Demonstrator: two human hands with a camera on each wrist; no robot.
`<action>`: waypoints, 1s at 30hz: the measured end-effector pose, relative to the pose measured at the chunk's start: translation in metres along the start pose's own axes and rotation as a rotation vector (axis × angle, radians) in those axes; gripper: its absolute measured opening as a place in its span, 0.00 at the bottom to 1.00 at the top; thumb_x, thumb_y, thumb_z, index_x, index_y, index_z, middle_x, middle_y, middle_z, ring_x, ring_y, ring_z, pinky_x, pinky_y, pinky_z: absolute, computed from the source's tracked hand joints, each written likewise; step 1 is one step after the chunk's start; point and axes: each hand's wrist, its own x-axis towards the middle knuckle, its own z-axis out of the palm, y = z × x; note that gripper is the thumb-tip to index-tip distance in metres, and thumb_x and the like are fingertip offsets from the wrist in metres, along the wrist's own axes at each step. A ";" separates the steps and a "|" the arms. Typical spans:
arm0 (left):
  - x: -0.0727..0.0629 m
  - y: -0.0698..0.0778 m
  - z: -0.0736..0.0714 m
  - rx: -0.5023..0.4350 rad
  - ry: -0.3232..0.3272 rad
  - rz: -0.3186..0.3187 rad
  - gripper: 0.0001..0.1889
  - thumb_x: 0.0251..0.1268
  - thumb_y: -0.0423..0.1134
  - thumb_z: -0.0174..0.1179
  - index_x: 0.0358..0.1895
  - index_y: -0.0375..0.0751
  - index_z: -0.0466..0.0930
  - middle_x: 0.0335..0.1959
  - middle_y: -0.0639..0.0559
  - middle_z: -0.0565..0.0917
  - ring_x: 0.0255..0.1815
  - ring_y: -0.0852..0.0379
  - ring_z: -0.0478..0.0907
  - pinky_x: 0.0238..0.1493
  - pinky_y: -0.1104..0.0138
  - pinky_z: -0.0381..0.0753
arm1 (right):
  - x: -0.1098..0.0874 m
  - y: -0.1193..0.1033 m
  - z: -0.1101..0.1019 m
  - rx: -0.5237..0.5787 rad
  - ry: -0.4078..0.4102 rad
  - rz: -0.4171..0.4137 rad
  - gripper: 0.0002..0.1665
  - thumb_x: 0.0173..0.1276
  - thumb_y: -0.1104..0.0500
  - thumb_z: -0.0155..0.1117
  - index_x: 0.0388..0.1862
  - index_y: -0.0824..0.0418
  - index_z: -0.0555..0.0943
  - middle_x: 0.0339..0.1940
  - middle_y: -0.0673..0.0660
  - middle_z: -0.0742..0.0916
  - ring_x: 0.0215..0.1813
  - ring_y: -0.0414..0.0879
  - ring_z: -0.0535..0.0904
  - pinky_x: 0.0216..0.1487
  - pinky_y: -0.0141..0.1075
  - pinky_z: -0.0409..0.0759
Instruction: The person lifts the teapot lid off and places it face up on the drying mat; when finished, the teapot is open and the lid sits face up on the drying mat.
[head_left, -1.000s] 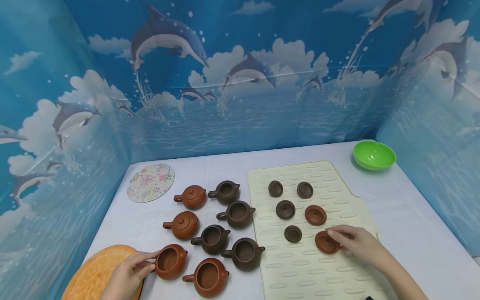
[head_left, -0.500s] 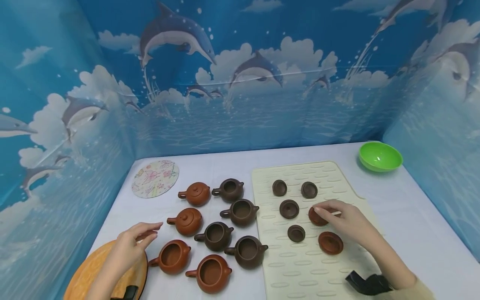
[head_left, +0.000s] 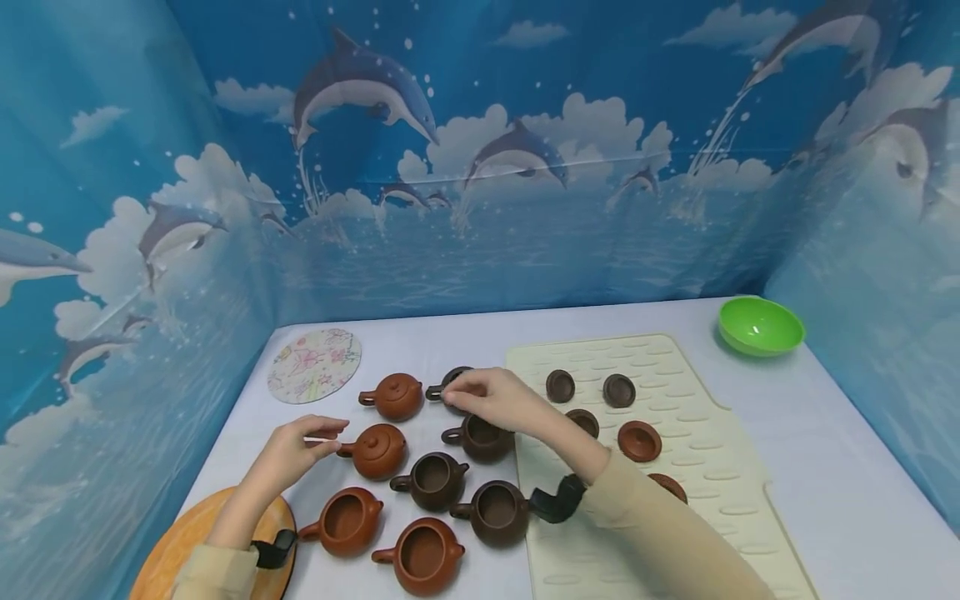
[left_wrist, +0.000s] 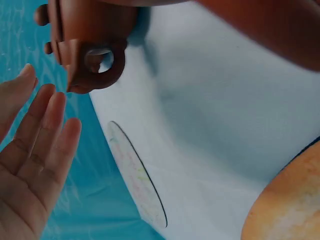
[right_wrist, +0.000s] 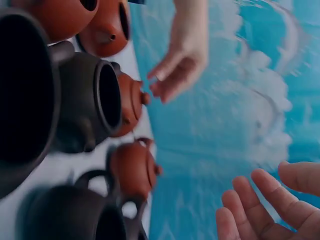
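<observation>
In the head view my left hand [head_left: 296, 454] hovers by the handle of a lidded reddish-brown teapot [head_left: 379, 452]. Nothing is in its relaxed fingers, and the left wrist view shows a gap between them and a teapot handle [left_wrist: 102, 82]. My right hand [head_left: 495, 402] is above two lidless dark teapots, partly covering the far one [head_left: 453, 380] and the nearer one [head_left: 486, 439]. The right wrist view shows its fingers [right_wrist: 245, 195] extended and holding nothing. Another lidded reddish teapot [head_left: 398, 397] stands behind. Two lidless reddish teapots [head_left: 424, 557] are in front.
Dark lids [head_left: 618, 390] and two reddish lids [head_left: 640, 441] lie on a cream mat [head_left: 600, 575]; the right forearm hides part of it. More lidless dark teapots [head_left: 498, 514] stand mid-table. A green bowl [head_left: 761, 326], a patterned disc [head_left: 313, 367] and an orange-brown round mat [head_left: 168, 550] lie around.
My right hand has left the reddish lids on the mat and swung left over the dark teapots. My left hand has let go of a front teapot's handle and moved up toward the lidded one.
</observation>
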 end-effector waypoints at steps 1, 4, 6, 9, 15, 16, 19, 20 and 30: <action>0.002 -0.002 0.002 -0.001 -0.011 -0.010 0.16 0.63 0.32 0.66 0.54 0.38 0.83 0.52 0.41 0.85 0.53 0.43 0.83 0.49 0.55 0.86 | 0.010 -0.004 0.008 -0.005 -0.018 -0.004 0.14 0.75 0.50 0.58 0.51 0.53 0.85 0.50 0.51 0.88 0.56 0.48 0.82 0.57 0.43 0.80; 0.006 -0.006 0.007 -0.007 -0.039 -0.030 0.16 0.62 0.32 0.66 0.53 0.39 0.84 0.51 0.42 0.86 0.51 0.44 0.83 0.49 0.55 0.86 | 0.034 -0.013 0.032 -0.039 -0.073 -0.006 0.13 0.74 0.51 0.59 0.49 0.52 0.86 0.49 0.50 0.88 0.53 0.45 0.82 0.54 0.39 0.81; 0.008 -0.007 0.010 -0.006 -0.053 -0.028 0.15 0.61 0.32 0.67 0.52 0.39 0.85 0.50 0.42 0.86 0.51 0.44 0.84 0.48 0.55 0.86 | 0.047 -0.018 0.046 -0.081 -0.115 0.003 0.12 0.73 0.51 0.61 0.48 0.52 0.86 0.48 0.50 0.88 0.50 0.43 0.82 0.50 0.35 0.80; 0.010 -0.009 0.013 -0.003 -0.066 -0.018 0.14 0.61 0.31 0.67 0.51 0.40 0.86 0.49 0.43 0.87 0.49 0.45 0.84 0.47 0.56 0.86 | 0.061 -0.025 0.067 -0.148 -0.160 0.016 0.11 0.71 0.52 0.64 0.47 0.52 0.87 0.47 0.48 0.89 0.46 0.39 0.81 0.45 0.30 0.79; 0.014 -0.009 0.020 0.003 -0.082 -0.021 0.12 0.61 0.29 0.66 0.48 0.42 0.87 0.47 0.45 0.88 0.48 0.46 0.85 0.47 0.57 0.86 | 0.074 -0.034 0.095 -0.262 -0.224 0.028 0.13 0.68 0.53 0.67 0.49 0.55 0.86 0.43 0.48 0.89 0.41 0.35 0.80 0.45 0.27 0.79; 0.014 -0.009 0.021 0.003 -0.082 -0.030 0.12 0.61 0.29 0.65 0.47 0.42 0.87 0.46 0.45 0.88 0.48 0.46 0.85 0.47 0.57 0.86 | 0.075 -0.035 0.097 -0.283 -0.233 0.033 0.14 0.68 0.54 0.67 0.50 0.55 0.86 0.43 0.48 0.89 0.41 0.36 0.80 0.46 0.27 0.79; 0.014 -0.009 0.023 0.004 -0.079 -0.055 0.12 0.61 0.28 0.65 0.47 0.42 0.88 0.45 0.45 0.88 0.47 0.47 0.84 0.46 0.57 0.86 | 0.078 -0.037 0.104 -0.349 -0.244 0.036 0.14 0.67 0.54 0.68 0.50 0.55 0.86 0.44 0.49 0.89 0.43 0.36 0.81 0.50 0.27 0.80; 0.013 -0.008 0.023 0.005 -0.075 -0.064 0.12 0.61 0.28 0.65 0.46 0.42 0.88 0.45 0.45 0.88 0.46 0.47 0.84 0.46 0.57 0.86 | 0.078 -0.038 0.106 -0.370 -0.239 0.039 0.14 0.67 0.54 0.68 0.50 0.54 0.87 0.44 0.48 0.89 0.44 0.36 0.81 0.50 0.27 0.80; 0.013 -0.004 0.024 0.027 -0.051 -0.058 0.11 0.60 0.27 0.66 0.45 0.39 0.88 0.44 0.43 0.88 0.45 0.45 0.84 0.45 0.55 0.86 | 0.078 -0.038 0.112 -0.447 -0.154 -0.001 0.05 0.62 0.59 0.72 0.37 0.55 0.86 0.35 0.48 0.87 0.37 0.38 0.78 0.41 0.25 0.77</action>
